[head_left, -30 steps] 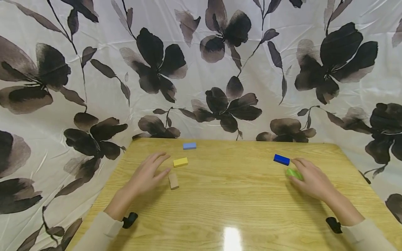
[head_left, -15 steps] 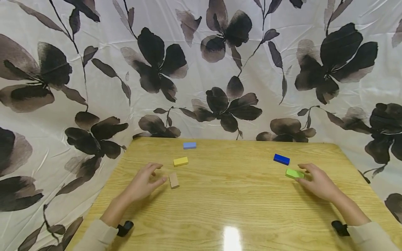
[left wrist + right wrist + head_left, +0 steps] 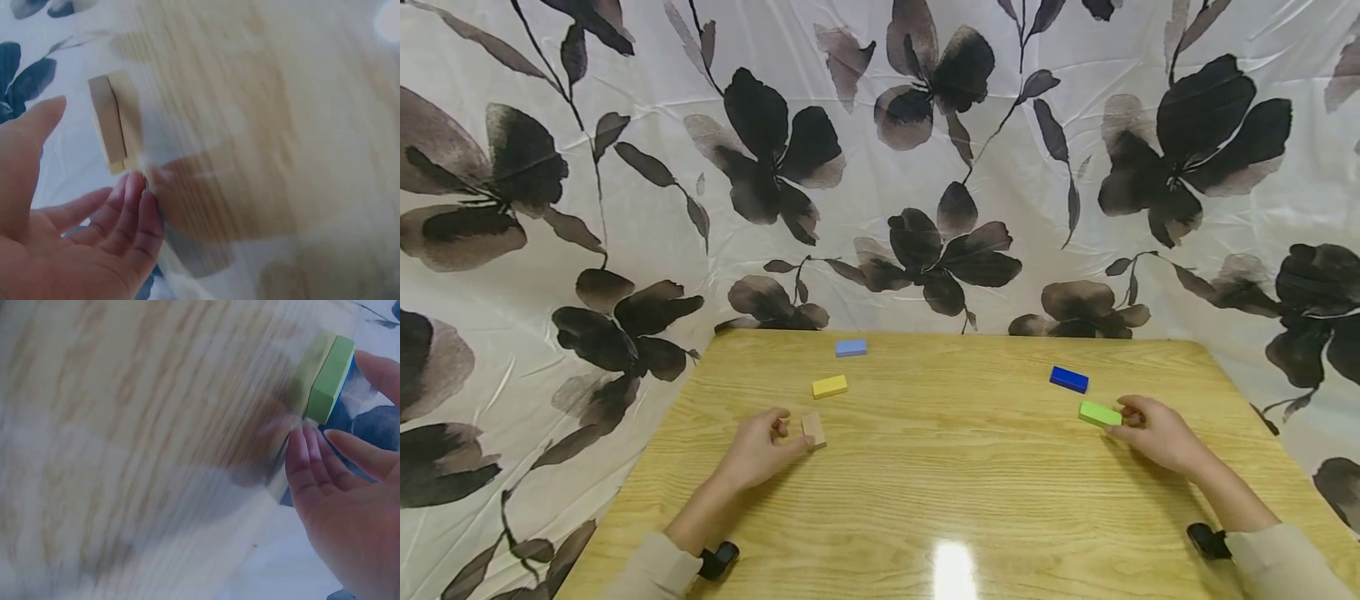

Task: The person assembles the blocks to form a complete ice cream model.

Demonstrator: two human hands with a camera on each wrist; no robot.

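My left hand [image 3: 758, 450] is beside a plain wooden block [image 3: 812, 425], its thumb overlapping the block's near end in the head view. The left wrist view puts a gap between that thumb and the wooden block [image 3: 110, 119], with the loosely bent fingers low on the tabletop next to it. On the right, a lime green block [image 3: 1097, 413] lies flat, and my right hand [image 3: 1161, 435] is at its right end. Seen from the right wrist, the thumb is close to the green block [image 3: 331, 381] and the other fingertips rest near its lower end, not wrapped round it.
A yellow block [image 3: 830, 387] and a light blue block [image 3: 851, 348] lie farther back on the left. Behind the green block is a dark blue block [image 3: 1069, 380]. The wooden table [image 3: 940, 467] ends at a floral cloth [image 3: 850, 250] hanging behind it.
My left hand has drawn back and lower, then moved toward the wooden block, its fingers bending more. My right hand has shifted back off the green block, uncovering it. The blocks stay put.
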